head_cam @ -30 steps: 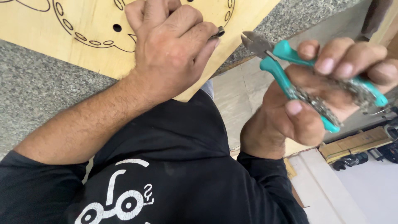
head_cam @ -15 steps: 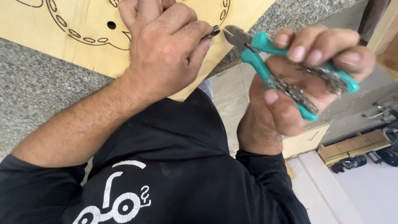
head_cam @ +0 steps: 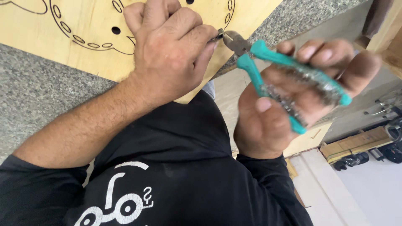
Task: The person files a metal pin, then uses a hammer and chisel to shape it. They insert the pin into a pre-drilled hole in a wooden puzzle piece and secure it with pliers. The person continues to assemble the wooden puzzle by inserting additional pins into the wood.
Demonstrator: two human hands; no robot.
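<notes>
Left hand [head_cam: 171, 54] knuckles-up on the plywood panel [head_cam: 83, 29], fingers curled together and pinched on a small metal piece [head_cam: 218, 34] that juts from between the fingertips toward the right; too little of the piece showing to name it more closely. Right hand [head_cam: 293, 96] off the desk [head_cam: 37, 92], in the air to the right and lower, wrapped shut around the teal handles of a pair of cutting pliers [head_cam: 268, 71]; handles blurred, squeezed close though not fully together. Long axis of the pliers slanted from lower right up to upper left, nose aimed straight at the pinched piece; tips at or just touching its free end, actual bite not clear from this angle. Piece therefore up and left of the right hand, right at the left fingertips, over the panel's lower edge. Panel lying on the speckled grey desk, marked with a dark oval-chain outline and drilled holes [head_cam: 116, 30]; black sleeves and shirt below.
</notes>
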